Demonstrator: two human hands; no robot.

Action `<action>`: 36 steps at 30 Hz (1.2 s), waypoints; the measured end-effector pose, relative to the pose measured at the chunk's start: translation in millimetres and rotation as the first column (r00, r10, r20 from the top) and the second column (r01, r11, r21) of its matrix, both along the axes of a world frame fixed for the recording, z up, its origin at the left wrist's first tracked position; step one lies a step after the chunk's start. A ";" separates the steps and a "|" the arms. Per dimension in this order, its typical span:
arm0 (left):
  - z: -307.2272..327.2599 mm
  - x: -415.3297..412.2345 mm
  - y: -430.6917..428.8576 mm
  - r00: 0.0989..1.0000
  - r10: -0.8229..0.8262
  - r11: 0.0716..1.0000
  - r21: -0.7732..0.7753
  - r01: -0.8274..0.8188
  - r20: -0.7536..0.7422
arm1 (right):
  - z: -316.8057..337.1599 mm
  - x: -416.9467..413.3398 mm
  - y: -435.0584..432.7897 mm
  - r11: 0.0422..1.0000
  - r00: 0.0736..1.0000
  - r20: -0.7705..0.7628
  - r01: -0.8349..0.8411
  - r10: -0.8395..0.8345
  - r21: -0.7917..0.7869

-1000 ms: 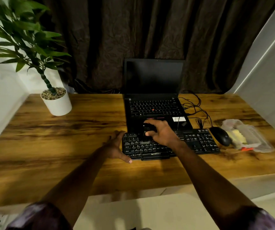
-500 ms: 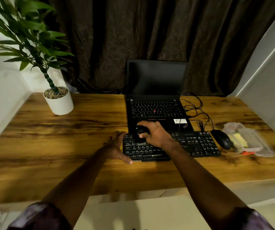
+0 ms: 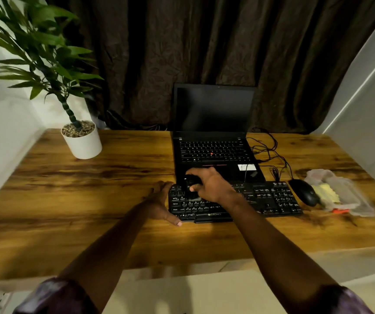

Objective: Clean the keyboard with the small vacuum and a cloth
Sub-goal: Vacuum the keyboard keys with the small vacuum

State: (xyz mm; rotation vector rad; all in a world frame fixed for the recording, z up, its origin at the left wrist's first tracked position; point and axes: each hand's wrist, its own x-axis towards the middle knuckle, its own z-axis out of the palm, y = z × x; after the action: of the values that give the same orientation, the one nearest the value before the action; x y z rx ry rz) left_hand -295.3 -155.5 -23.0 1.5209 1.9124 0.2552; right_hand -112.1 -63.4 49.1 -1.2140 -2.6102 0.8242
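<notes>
Centre frame, wooden desk (image 3: 91, 200): right hand (image 3: 213, 186) clamped on small black handheld vacuum (image 3: 189, 181), set over black wired keyboard's (image 3: 261, 200) left keys. Left hand (image 3: 161, 202) spread open, bracing its left edge.

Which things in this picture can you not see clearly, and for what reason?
All in the head view:
- Small vacuum: a dark shape mostly covered by the right hand; its form is unclear.
- Keyboard legends: too small and blurred to read.
- Contents of the clear bag: a yellow item, hazy through the plastic; cloth or not, cannot tell.
- Left hand at the keyboard's left edge: contact unclear.
</notes>
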 end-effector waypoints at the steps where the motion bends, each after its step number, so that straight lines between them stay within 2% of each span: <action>1: -0.1 0.8 0.7 1.000 0.001 1.000 -0.015 -0.001 -0.023 | -1.0 -6.3 -3.1 1.000 0.999 -0.032 -0.007 0.006 -0.022; 6: -4.6 -0.4 4.2 0.997 0.013 0.997 -0.071 -0.019 -0.074 | -1.0 -21.0 -9.4 0.997 0.985 -0.169 -0.037 0.025 -0.069; 9: -4.4 -0.6 4.0 0.999 0.015 0.998 -0.060 -0.017 -0.045 | 3.1 -11.6 -4.9 0.999 0.992 -0.124 -0.030 0.025 -0.039; 14: -5.3 -0.8 4.1 0.999 0.007 0.999 -0.052 -0.009 -0.036 | 9.7 0.6 7.1 0.998 0.999 0.041 -0.020 0.017 0.058; 19: -4.2 -0.8 4.5 0.998 0.004 0.998 -0.061 -0.008 -0.058 | 8.2 -25.1 -5.1 0.997 0.996 -0.028 -0.081 0.080 -0.005; 23: -6.1 -1.9 3.3 0.999 0.017 0.997 -0.075 -0.019 -0.031 | 0.1 -39.7 -14.1 0.995 0.993 -0.093 -0.073 0.067 -0.071; 28: -3.7 -0.6 4.2 0.997 0.010 0.998 -0.058 -0.015 -0.081 | -4.8 -27.6 -2.4 0.998 0.997 -0.060 -0.055 0.054 -0.023; 33: -3.0 0.6 3.9 0.998 0.013 0.999 -0.049 -0.016 -0.062 | 1.0 -18.4 4.3 0.998 0.999 0.004 -0.044 0.044 0.047; 36: -1.1 1.5 2.6 0.997 0.007 0.999 -0.050 -0.011 -0.073 | -1.7 -28.5 -5.5 0.997 0.994 -0.072 -0.079 0.078 -0.008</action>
State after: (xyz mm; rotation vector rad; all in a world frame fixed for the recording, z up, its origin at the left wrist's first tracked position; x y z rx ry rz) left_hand -293.9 -152.9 -24.1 1.5077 1.9681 0.1556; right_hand -140.6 -68.9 47.4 -1.0697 -2.6141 0.8798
